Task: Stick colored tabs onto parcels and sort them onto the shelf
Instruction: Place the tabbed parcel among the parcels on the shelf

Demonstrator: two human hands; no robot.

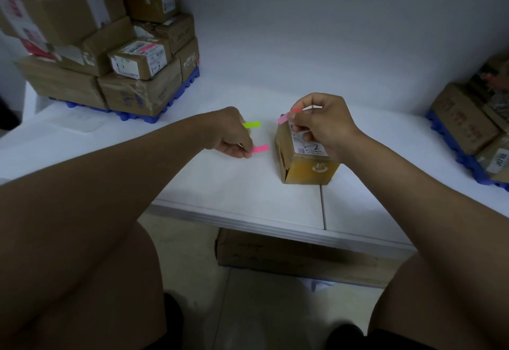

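At the upper left of the frame, stacked parcels (110, 55) sit on a blue pallet (143, 117). Left of centre, the left hand (230, 136) pinches a pink tab (260, 148) on the tabletop (248, 179), beside a green tab (252, 125). Right of centre, the right hand (321, 126) pinches another pink tab (285, 118) above the parcel marked 3-2 (303, 156). The sticking step seems in hand; next this tab needs pressing flat onto the box.

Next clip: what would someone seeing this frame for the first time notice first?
The bright tabs stand out: the right hand pinches a pink tab over the small parcel at mid-table, while the left hand holds another pink tab against the white table, with a green tab just beyond. Next come the stacked cardboard boxes on a blue pallet at the far left.
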